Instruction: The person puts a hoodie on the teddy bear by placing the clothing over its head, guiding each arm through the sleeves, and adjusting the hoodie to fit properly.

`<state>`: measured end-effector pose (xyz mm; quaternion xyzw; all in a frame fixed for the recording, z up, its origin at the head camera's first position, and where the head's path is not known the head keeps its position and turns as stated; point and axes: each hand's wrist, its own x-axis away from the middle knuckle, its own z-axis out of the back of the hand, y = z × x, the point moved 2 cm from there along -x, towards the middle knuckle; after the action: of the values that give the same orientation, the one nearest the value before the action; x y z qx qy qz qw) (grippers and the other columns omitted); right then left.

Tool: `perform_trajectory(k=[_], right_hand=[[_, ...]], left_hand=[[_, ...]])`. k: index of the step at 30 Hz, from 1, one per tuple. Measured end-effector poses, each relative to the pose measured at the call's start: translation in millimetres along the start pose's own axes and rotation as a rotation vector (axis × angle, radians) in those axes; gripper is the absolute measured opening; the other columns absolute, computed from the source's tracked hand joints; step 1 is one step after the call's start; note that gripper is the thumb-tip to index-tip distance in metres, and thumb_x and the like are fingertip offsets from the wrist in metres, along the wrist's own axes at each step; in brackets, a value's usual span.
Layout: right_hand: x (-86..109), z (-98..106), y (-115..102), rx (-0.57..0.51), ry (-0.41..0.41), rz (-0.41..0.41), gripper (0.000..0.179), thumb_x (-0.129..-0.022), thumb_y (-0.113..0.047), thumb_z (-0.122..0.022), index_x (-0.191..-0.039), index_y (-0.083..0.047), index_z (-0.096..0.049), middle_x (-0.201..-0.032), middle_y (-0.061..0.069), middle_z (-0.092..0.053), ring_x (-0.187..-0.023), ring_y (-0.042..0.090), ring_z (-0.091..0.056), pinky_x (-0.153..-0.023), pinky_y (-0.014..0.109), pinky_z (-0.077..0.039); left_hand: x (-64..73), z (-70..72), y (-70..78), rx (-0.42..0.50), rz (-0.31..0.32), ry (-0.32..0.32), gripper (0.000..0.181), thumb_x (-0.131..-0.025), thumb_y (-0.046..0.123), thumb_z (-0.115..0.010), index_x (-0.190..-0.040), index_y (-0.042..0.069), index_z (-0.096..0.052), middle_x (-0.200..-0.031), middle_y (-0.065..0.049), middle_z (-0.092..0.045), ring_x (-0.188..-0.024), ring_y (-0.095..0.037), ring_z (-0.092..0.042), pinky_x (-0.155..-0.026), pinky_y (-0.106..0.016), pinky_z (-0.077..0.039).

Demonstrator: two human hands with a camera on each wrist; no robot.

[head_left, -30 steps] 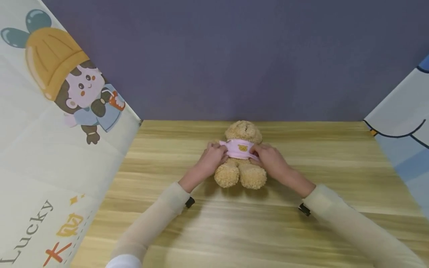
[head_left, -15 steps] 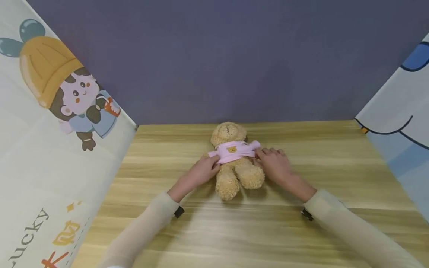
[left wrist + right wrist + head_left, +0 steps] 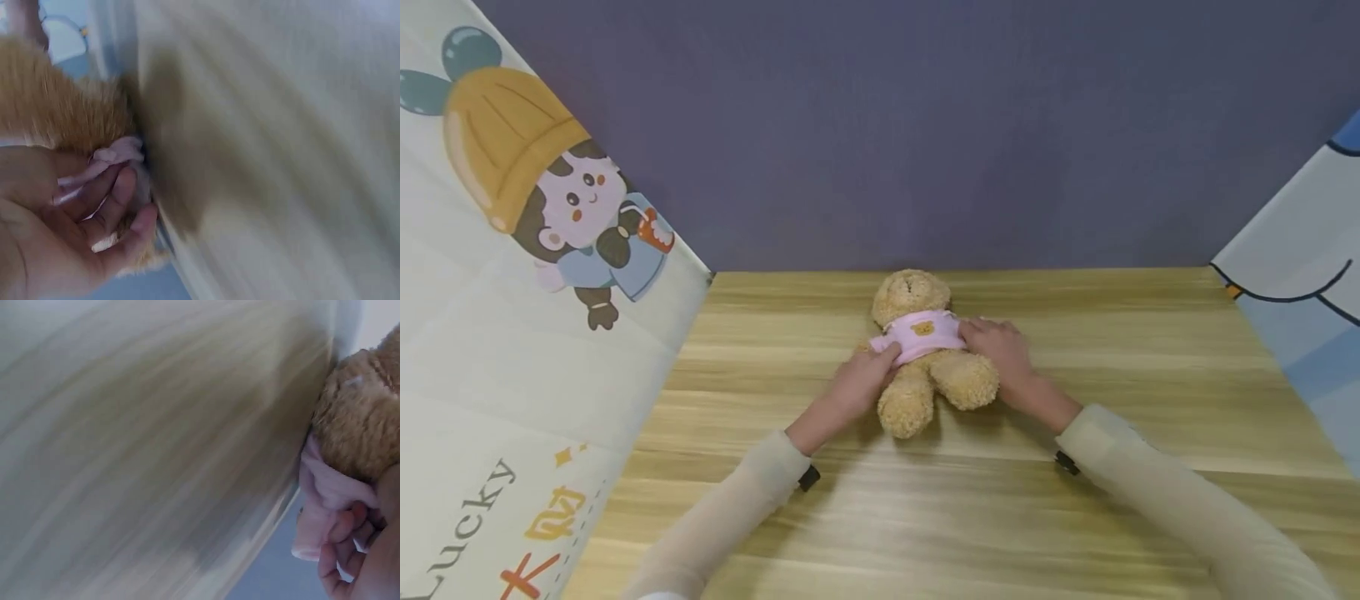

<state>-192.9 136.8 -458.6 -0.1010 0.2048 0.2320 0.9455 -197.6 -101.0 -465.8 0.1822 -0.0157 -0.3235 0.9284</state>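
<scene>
A tan plush teddy bear (image 3: 912,293) lies on its back on the wooden table, its legs toward the person. It wears a pink shirt (image 3: 940,331) with a small bear-face patch. My left hand (image 3: 859,382) grips the shirt's lower edge on the bear's left side in the head view. In the left wrist view, curled fingers (image 3: 119,194) hold bunched pink cloth (image 3: 119,150) against the fur. Opposite it, my right hand (image 3: 1002,352) holds the shirt's other side. The right wrist view shows fingers (image 3: 342,526) curled at the shirt (image 3: 331,487). The bear's arms are mostly hidden.
The wood-grain table (image 3: 925,517) meets a dark blue-grey panel (image 3: 925,133) just behind the bear's head. A white panel with a cartoon figure (image 3: 583,204) borders the left side. Another printed panel (image 3: 1300,250) stands at the right.
The bear has shifted left and tilted compared with one second ago. Half a second ago a sleeve stuck out at the right; now the right hand is closer in and covers that side.
</scene>
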Motion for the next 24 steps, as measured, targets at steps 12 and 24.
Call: perform_trajectory(k=[12,24], right_hand=[[6.2,25,0,-0.250,-0.108,-0.108,0.020,-0.088,0.000,-0.075,-0.101,-0.007,-0.062,-0.087,0.008,-0.069,-0.072,0.025,-0.065,-0.060,0.041,-0.055],[-5.5,39,-16,-0.269,-0.004,-0.116,0.010,-0.096,-0.013,-0.070,-0.101,-0.004,-0.066,-0.086,0.011,-0.071,-0.068,0.025,-0.064,-0.059,0.041,-0.053]], left_hand=[[9.2,20.4,3.4,-0.176,0.209,-0.078,0.009,-0.102,0.023,-0.058,-0.098,0.016,-0.056,-0.077,-0.009,-0.061,-0.065,-0.028,-0.060,-0.049,-0.043,-0.044],[-79.9,39.0,60.8,-0.496,-0.029,-0.101,0.047,-0.098,0.055,-0.060,-0.125,0.017,-0.065,-0.109,-0.003,-0.069,-0.098,-0.023,-0.063,-0.076,-0.040,-0.056]])
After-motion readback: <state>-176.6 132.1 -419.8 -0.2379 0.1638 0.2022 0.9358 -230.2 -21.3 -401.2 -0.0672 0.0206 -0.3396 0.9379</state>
